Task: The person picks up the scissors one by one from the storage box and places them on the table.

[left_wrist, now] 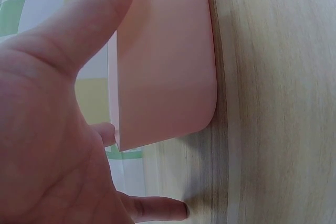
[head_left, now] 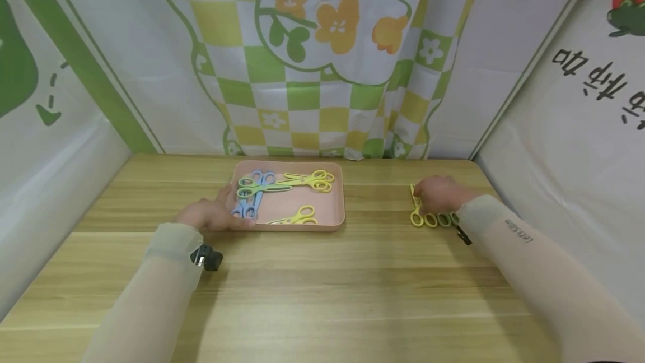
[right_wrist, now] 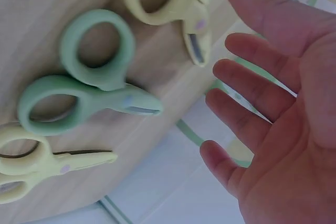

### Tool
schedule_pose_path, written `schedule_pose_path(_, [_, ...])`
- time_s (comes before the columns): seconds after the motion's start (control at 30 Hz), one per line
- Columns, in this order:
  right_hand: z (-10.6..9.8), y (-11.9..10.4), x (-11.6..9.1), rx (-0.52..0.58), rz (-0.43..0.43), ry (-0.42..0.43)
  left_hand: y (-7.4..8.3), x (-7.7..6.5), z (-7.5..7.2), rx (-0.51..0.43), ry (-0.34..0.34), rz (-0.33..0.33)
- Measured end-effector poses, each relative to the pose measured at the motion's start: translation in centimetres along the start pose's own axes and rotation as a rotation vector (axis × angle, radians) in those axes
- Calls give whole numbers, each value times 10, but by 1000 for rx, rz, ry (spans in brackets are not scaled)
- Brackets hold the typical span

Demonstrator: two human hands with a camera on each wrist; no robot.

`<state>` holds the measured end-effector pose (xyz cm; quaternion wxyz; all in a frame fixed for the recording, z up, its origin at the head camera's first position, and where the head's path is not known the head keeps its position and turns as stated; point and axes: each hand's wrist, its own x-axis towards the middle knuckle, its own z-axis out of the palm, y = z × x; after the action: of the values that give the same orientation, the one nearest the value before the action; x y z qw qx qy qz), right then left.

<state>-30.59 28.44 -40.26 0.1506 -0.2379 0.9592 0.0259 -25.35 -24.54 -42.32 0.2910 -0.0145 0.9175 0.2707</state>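
Note:
My left hand [head_left: 209, 214] rests at the near left corner of a pink tray [head_left: 302, 228], thumb along the front wall and fingers by the left side. Inside the tray lie blue scissors [head_left: 258, 199], green scissors [head_left: 269, 188] across them, and yellow scissors at the back [head_left: 302, 181] and front [head_left: 292, 219]. On the right, my right hand [head_left: 437, 192] is over a row of scissors. Its thumb tip overlaps the yellow scissors [right_wrist: 186, 3] in the right wrist view, the fingers spread apart. Green scissors [right_wrist: 118, 98] and another yellow pair [right_wrist: 63, 166] lie beside them.
Everything lies on a wood-grain table [head_left: 322, 290]. A checkered, flowered curtain [head_left: 322, 99] hangs along its back edge. White printed sheets [head_left: 569, 122] stand at both sides, the right one close to my right arm.

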Motion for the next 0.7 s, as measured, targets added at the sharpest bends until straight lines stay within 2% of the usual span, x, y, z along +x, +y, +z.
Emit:
schedule_pose_path(0.1, [-8, -6, 1, -2, -16, 21, 0, 0, 1, -5, 0, 1])
schedule_pose_path(0.23, [-17, -24, 3, 23, -54, 38, -1, 0, 2, -1, 13, -10])
schedule_pose_path(0.3, [-20, -37, 5, 22, -103, 64, 0, -1, 2, 0, 19, -17])
schedule_pose_path(0.43, [-20, -63, 13, -41, -275, 174, 0, -3, 2, -3, 26, -28])
schedule_pose_path(0.47, [-22, -71, 15, -51, -310, 177, 0, -3, 2, -3, 23, -27])
schedule_pose_path(0.53, [-24, -87, 19, -56, -364, 169, 0, -2, 2, -4, 19, -22])
schedule_pose_path(0.7, [-26, -128, 28, -48, -445, 44, 1, -1, 0, 9, 6, -6])
